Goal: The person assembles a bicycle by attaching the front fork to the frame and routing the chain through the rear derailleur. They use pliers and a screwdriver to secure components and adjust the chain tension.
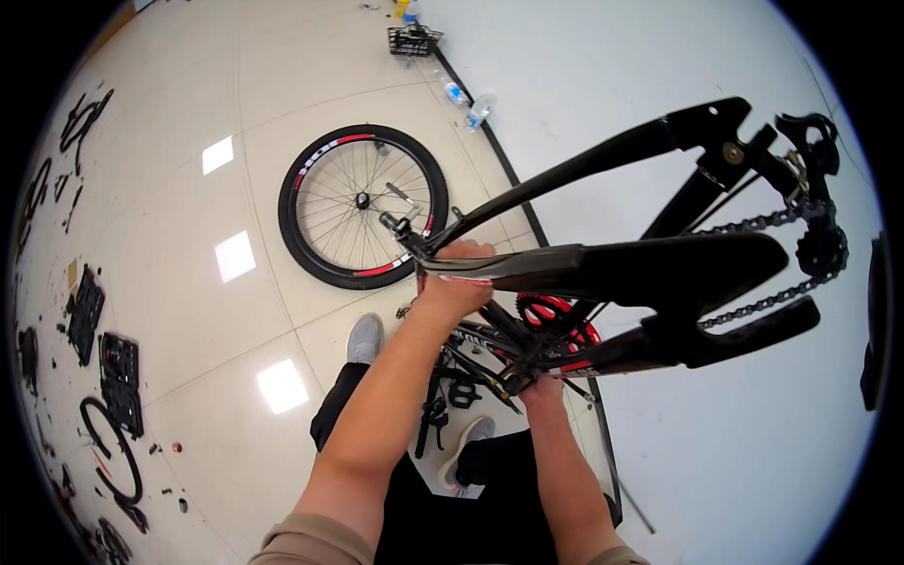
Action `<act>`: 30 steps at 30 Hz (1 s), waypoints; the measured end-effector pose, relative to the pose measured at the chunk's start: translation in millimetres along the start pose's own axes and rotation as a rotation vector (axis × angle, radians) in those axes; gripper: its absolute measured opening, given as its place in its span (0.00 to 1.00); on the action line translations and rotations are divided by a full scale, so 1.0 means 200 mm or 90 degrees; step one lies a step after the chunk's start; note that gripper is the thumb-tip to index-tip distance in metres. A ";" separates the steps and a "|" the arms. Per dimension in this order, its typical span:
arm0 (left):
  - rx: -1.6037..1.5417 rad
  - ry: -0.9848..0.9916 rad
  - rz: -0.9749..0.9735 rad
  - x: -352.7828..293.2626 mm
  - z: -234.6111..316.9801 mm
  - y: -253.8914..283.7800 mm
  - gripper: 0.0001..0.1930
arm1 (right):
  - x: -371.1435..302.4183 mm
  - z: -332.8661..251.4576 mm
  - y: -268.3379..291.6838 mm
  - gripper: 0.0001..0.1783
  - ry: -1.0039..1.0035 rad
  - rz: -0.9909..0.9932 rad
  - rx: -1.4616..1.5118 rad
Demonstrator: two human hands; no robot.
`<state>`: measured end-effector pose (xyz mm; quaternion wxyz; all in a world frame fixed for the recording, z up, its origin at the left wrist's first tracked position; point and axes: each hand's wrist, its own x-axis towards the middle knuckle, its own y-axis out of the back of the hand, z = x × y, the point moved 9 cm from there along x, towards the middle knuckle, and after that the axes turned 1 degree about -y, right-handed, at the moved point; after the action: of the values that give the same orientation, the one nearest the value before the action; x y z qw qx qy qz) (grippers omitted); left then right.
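A black bicycle frame (678, 273) is held up close in front of me, its rear end pointing right, with no rear wheel between the stays. My left hand (459, 290) is closed around the frame near the seat clamp (405, 229). Lower down, my right hand (543, 390) grips the frame from below, its fingers mostly hidden behind the tubes. At the far right a rear derailleur (817, 250) carries the slack chain (753, 224). Partly covered by the tubes is a red chainring (551, 309). A pedal (462, 393) hangs between my legs.
A bicycle wheel (363, 271) with a tyre lies on the tiled floor beyond my left hand. Black tool cases (121, 381), a curved black strip (89, 428) and scattered small parts lie at left. Plastic bottles (480, 110) and a wire basket (412, 40) are at the far side, beside a white surface (716, 452).
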<state>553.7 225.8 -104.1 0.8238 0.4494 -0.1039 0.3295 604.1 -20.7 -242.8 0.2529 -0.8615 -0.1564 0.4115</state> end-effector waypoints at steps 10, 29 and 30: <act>-0.078 0.233 -0.148 0.00 -0.11 0.00 0.10 | 0.05 0.01 0.12 0.25 0.035 0.004 -0.062; -0.755 0.216 0.000 0.17 0.17 0.26 0.10 | -0.07 -0.04 -0.16 0.25 0.058 -0.023 -0.079; -0.780 0.224 0.001 0.18 0.17 0.26 0.09 | -0.07 -0.03 -0.16 0.25 0.069 -0.025 -0.083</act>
<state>551.5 234.1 -33.3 0.9359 -0.1642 -0.1369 0.2798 599.1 -3.0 -212.2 0.2121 -0.8940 -0.1857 0.3483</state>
